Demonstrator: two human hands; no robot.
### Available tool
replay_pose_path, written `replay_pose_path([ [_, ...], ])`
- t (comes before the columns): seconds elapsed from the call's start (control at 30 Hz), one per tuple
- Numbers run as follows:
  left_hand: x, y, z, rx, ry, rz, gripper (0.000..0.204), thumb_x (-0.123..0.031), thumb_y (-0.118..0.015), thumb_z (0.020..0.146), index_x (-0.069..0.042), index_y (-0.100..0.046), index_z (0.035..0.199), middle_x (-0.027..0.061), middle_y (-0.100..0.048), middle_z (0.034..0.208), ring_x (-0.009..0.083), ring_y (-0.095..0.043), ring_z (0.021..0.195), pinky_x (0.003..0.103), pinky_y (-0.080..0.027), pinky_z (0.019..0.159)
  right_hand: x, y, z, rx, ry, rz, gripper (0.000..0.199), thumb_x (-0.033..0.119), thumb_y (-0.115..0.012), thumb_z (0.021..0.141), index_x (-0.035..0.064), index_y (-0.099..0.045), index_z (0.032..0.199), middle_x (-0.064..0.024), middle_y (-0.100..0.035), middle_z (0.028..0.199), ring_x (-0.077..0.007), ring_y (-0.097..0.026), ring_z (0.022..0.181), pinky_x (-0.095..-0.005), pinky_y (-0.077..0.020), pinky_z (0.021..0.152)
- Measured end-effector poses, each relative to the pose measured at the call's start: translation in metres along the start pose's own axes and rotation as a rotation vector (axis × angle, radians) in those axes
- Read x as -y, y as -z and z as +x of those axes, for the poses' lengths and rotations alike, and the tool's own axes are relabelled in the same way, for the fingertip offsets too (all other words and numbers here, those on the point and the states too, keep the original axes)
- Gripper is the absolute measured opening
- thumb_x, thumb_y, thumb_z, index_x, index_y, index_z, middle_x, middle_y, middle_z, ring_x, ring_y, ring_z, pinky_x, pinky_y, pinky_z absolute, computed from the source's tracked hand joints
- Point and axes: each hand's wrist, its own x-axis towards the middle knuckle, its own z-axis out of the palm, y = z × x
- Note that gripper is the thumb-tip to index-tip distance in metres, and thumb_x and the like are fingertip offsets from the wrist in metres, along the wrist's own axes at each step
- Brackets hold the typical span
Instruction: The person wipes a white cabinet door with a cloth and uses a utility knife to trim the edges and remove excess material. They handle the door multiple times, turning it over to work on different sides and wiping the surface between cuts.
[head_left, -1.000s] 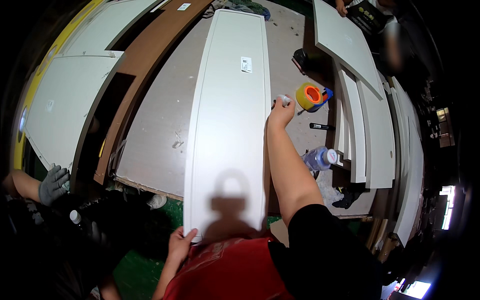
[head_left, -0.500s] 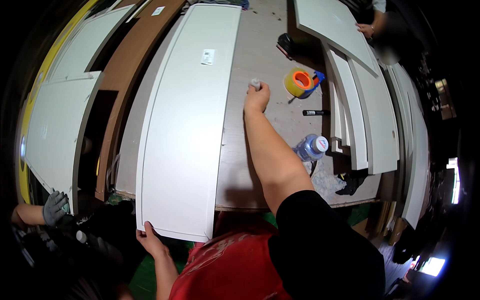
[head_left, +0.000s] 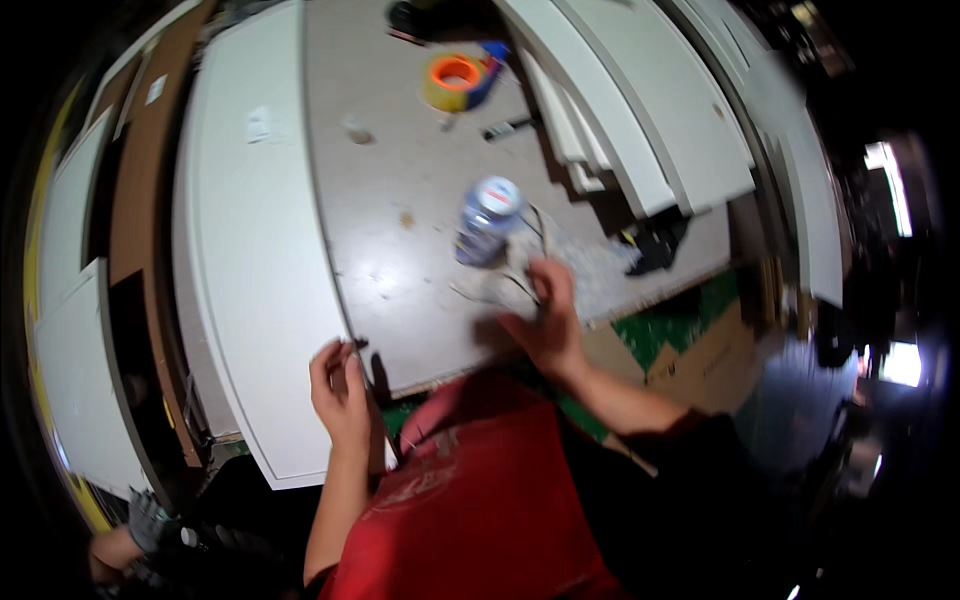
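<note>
My left hand (head_left: pixel 342 392) is over the right edge of a long white panel (head_left: pixel 250 250), fingers curled together. A small dark thing shows at its fingertips, too blurred to name. To the right, my right hand (head_left: pixel 552 325) hovers near the table's front edge, thumb and fingers apart, nothing visible between them. Just beyond it lies a crumpled pale cloth (head_left: pixel 505 285). A clear bluish bottle with a white cap (head_left: pixel 488 220) stands behind the cloth. Farther off, a small pale lump (head_left: pixel 357 130) rests on the table beside the panel.
A tape roll in a dispenser (head_left: pixel 455 82) and a black marker (head_left: pixel 508 128) lie on the table (head_left: pixel 400 270). White boards (head_left: pixel 650 100) are stacked at right, with a black item (head_left: pixel 655 245) by their near end. Brown boards (head_left: pixel 150 200) and another person's gloved hand (head_left: pixel 150 522) are at left.
My right hand has let go of the small pale lump and drawn back near the bottle and cloth. My left hand has left the panel's near left corner for its right edge. The view has shifted right.
</note>
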Motion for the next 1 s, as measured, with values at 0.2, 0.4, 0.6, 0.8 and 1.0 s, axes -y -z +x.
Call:
replay_pose_path([
  [0.2,-0.034,-0.095,0.047,0.372,-0.190,0.218,0.075,-0.006,-0.074,0.082,0.001,-0.032,0.143,0.0217,-0.052,0.135,0.0310,-0.052,0.129,0.039,-0.042,0.107,0.031,-0.033,0.085,0.153,-0.201,0.103,0.067,0.021,-0.083,0.074,0.0011,-0.048,0.127,-0.0224,-0.058,0.122,-0.0399,-0.057,0.115,-0.0426,-0.0480,0.095],
  [0.4,-0.037,-0.099,0.091,0.257,-0.064,0.029,0.041,-0.008,-0.076,0.081,0.001,-0.061,0.118,0.0095,-0.067,0.111,0.0200,-0.063,0.105,0.034,-0.049,0.092,0.044,-0.068,0.074,0.316,-0.084,0.103,0.069,0.022,-0.079,0.077,0.0001,-0.046,0.134,-0.0245,-0.055,0.130,-0.0422,-0.052,0.122,-0.0442,-0.0426,0.104],
  [0.6,-0.043,-0.094,0.176,-0.076,-0.112,0.135,0.040,-0.008,-0.080,0.081,0.000,-0.063,0.115,0.0086,-0.069,0.107,0.0180,-0.066,0.098,0.031,-0.051,0.088,-0.001,-0.032,0.162,0.341,0.011,0.044,0.046,0.013,-0.073,0.083,-0.0019,-0.056,0.123,-0.0203,-0.052,0.132,-0.0385,-0.053,0.119,-0.0424,-0.0444,0.102],
  [0.8,-0.021,-0.097,0.201,-0.237,0.002,0.215,0.046,-0.027,-0.081,0.078,-0.002,-0.063,0.112,0.0191,-0.071,0.106,0.0357,-0.068,0.099,0.040,-0.052,0.087,-0.011,-0.127,0.376,0.427,0.218,-0.051,0.032,0.020,-0.062,0.091,-0.0007,-0.063,0.115,-0.0193,-0.061,0.121,-0.0366,-0.056,0.116,-0.0413,-0.0467,0.097],
  [1.0,0.009,-0.120,0.205,-0.224,-0.066,0.083,0.051,-0.028,-0.077,0.082,-0.008,-0.058,0.125,0.0125,-0.066,0.119,0.0328,-0.064,0.108,0.040,-0.050,0.092,-0.140,-0.295,0.508,0.327,0.019,-0.151,0.044,0.019,-0.061,0.091,0.0003,-0.057,0.131,-0.0212,-0.044,0.145,-0.0375,-0.044,0.132,-0.0416,-0.0368,0.111],
])
